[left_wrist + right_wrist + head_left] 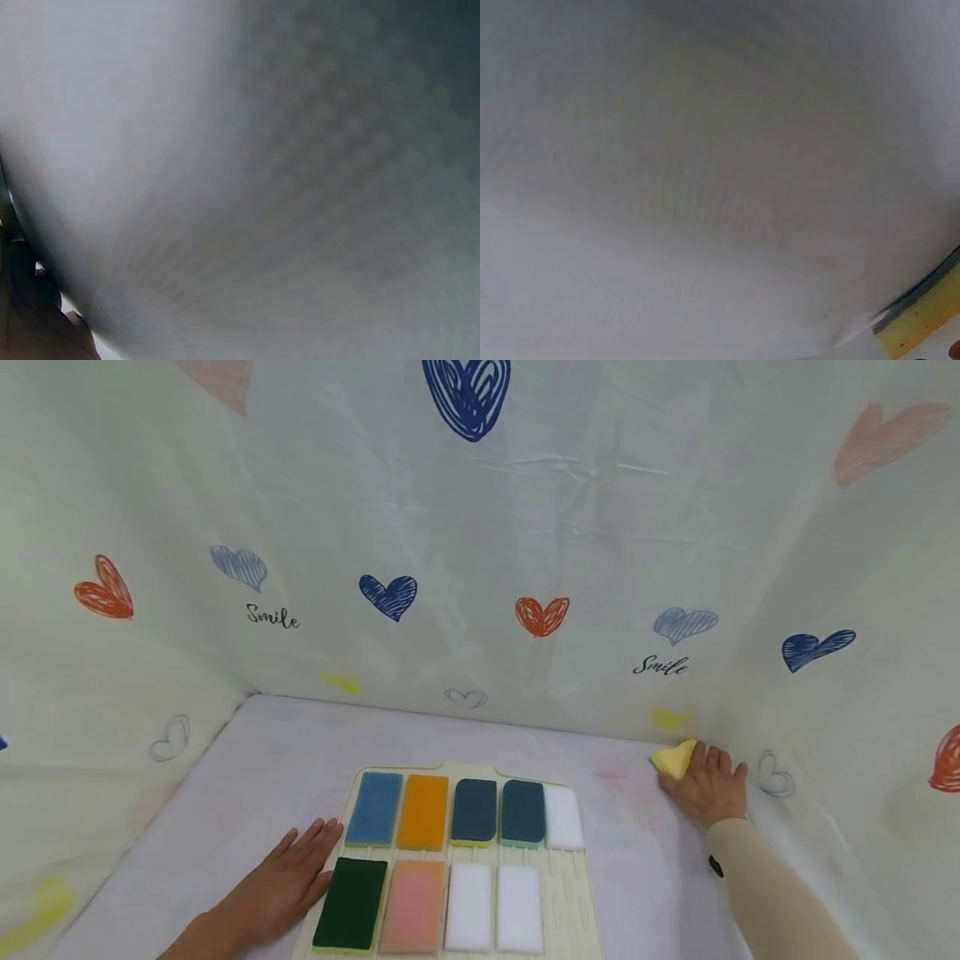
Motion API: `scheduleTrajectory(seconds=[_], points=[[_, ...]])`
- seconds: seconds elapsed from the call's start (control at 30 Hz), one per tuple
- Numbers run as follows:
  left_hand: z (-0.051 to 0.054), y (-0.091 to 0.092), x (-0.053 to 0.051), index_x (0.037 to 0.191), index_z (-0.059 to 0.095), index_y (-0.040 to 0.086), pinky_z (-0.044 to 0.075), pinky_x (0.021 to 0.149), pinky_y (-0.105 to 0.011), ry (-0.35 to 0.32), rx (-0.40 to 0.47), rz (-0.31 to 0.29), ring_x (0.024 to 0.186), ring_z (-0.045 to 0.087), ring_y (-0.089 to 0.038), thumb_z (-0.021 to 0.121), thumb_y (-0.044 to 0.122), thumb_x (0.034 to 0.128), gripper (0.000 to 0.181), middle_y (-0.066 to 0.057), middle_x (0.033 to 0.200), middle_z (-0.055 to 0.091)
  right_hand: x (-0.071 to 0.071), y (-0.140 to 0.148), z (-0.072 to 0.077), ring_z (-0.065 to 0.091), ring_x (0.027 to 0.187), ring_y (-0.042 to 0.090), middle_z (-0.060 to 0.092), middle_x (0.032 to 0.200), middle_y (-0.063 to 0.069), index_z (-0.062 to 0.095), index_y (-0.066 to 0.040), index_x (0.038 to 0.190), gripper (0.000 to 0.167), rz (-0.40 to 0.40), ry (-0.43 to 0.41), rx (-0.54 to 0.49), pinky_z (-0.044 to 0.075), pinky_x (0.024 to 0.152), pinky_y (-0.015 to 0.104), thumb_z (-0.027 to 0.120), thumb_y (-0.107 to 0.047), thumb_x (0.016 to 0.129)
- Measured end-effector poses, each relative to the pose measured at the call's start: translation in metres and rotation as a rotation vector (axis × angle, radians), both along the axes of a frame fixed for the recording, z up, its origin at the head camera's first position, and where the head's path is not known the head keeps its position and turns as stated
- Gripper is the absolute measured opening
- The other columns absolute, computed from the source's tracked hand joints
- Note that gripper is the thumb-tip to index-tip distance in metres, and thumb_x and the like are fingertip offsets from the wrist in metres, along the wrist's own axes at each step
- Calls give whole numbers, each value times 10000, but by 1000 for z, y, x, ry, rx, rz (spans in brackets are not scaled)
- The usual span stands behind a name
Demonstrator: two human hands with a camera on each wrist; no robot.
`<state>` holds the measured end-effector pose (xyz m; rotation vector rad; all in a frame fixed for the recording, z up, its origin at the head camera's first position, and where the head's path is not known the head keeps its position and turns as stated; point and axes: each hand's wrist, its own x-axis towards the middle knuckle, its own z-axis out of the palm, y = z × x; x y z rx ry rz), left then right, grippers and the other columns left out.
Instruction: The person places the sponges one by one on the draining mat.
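At the back right corner of the table, my right hand (708, 785) holds a yellow sponge (675, 760), which sticks out on the thumb side. The right wrist view shows the sponge (922, 319) with its dark scouring layer against the white surface; only bits of fingers appear there. My left hand (281, 881) lies flat on the table, fingers stretched toward the left edge of a cream tray (570, 902). On this tray lie two rows of sponges, among them a blue sponge (375, 808), an orange sponge (423, 812), a dark green sponge (351, 903) and a pink sponge (412, 906).
Two dark teal sponges (475, 810) and a white sponge (564, 817) complete the tray's back row. Two more white sponges (470, 907) lie in front. Heart-printed white sheeting (465, 552) rises behind and beside the pale tabletop (300, 760).
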<state>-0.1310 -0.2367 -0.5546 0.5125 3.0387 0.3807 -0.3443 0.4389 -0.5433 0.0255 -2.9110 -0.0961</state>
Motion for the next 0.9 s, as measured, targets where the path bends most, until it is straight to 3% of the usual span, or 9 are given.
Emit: scheduleTrajectory(seconds=[0.2,0.4,0.5,0.57,0.63,0.73,0.9], points=[[-2,2,3,1622,421,77,-255,1105,-69,11,-2,-21,1530,421,-351,591,406,1083,655,-101,1642,474,8,3,3,505,1014,567,506,1140,429,342,163,1407,941,-75,-93,-61,402,840,739,608,-602,928],[-1,1,5,1618,428,85,-253,1116,-75,23,-3,-16,1520,439,-351,588,421,1081,654,-94,1636,484,12,-3,9,496,1006,577,490,1125,431,341,216,1355,940,-59,-78,-136,433,761,689,703,-513,884],[1,1,3,1633,405,97,-141,1266,-203,-27,21,6,1547,400,-349,576,447,1080,676,-89,1655,458,14,-9,13,484,1065,584,480,1173,427,338,222,1338,934,-26,-75,-163,448,781,701,733,-481,867],[3,1,0,1648,377,106,-7,1340,-386,-83,45,23,1572,354,-349,568,463,1080,698,-88,1674,429,15,-13,16,476,1103,582,474,1207,420,323,215,1352,940,-4,-78,-156,454,809,709,734,-473,862],[5,1,-3,1659,351,105,154,1316,-563,-128,52,24,1586,322,-359,551,480,1083,716,-92,1690,402,19,-16,19,468,1131,588,468,1234,426,308,217,1371,958,20,-77,-143,458,839,720,735,-468,854],[8,1,-5,1656,346,77,239,1248,-665,-154,62,-5,1582,317,-390,551,458,1087,715,-127,1690,393,30,-21,22,464,1170,593,467,1278,432,294,220,1401,990,72,-54,-111,464,879,730,745,-458,837],[9,-1,-6,1645,352,40,247,1237,-675,-152,48,-32,1567,329,-425,561,410,1091,697,-172,1677,398,47,-32,19,480,1220,575,484,1337,411,319,196,1439,1024,164,-23,-90,470,933,726,778,-459,800]])
